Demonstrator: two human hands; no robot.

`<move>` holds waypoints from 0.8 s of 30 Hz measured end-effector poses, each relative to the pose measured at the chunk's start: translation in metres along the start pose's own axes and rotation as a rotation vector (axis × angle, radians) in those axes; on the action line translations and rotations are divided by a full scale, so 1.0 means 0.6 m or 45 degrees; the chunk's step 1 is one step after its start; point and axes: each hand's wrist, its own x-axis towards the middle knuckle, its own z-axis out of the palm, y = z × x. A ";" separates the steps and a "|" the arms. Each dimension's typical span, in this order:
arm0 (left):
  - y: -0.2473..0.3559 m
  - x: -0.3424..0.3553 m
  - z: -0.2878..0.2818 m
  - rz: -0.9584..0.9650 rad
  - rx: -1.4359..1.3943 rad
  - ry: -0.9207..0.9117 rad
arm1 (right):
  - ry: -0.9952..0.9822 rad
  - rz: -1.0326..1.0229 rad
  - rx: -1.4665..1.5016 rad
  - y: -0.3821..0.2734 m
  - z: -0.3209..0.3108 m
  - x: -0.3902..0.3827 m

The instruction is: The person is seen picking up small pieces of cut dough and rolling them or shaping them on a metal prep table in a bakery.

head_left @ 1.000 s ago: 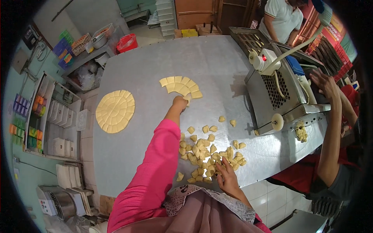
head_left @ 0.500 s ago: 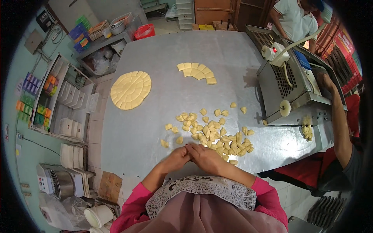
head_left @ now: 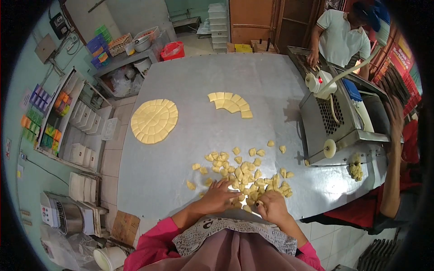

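1. Left grip (head_left: 219, 197): released, fingers spread at the near left edge of the loose dough pieces (head_left: 246, 168). Right grip (head_left: 274, 208): fingers curled low at the pile's near edge; pale dough seems to show by the thumb, but I cannot tell whether it is grasped.
2. Done, as far as shows: many separate, lumpy pieces lie on the near part of the steel bench (head_left: 190, 86), mostly heaped before the hands, a few strays apart.
3. Left, in my judgement: a scored dough round (head_left: 154, 121), whole, on the left of the bench, and a scored dough arc (head_left: 229, 104), well beyond the pile. Both look cut but unparted, so the work seems partway along.
4. Containers: pale bins (head_left: 81, 115) fill the left rack, contents not readable. A red tub (head_left: 172, 51) and a metal pot (head_left: 142, 44) stand beyond the far left corner; I cannot make out what they hold. Likewise the white bucket (head_left: 110, 259) at lower left.
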 end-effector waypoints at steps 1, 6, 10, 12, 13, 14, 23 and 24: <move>-0.009 0.024 -0.006 0.004 0.005 0.000 | 0.006 0.001 0.000 0.002 -0.004 0.003; -0.201 0.250 -0.063 -0.038 -0.123 0.265 | 0.296 0.133 -0.293 0.042 0.013 0.018; -0.419 0.429 -0.139 -0.419 0.203 0.754 | 0.296 0.214 -0.120 0.048 0.035 0.027; -0.490 0.455 -0.142 -0.562 0.364 0.735 | 0.326 0.194 -0.035 0.047 0.041 0.037; -0.513 0.465 -0.148 -0.712 0.528 0.705 | 0.327 0.188 -0.041 0.050 0.045 0.043; -0.509 0.484 -0.156 -0.696 0.512 0.701 | 0.317 0.216 -0.027 0.055 0.050 0.040; -0.516 0.345 -0.149 -0.799 -0.064 0.575 | 0.306 0.000 0.011 0.037 0.035 0.083; -0.487 0.311 -0.126 -0.792 -0.241 0.665 | 0.313 0.008 0.007 0.039 0.033 0.087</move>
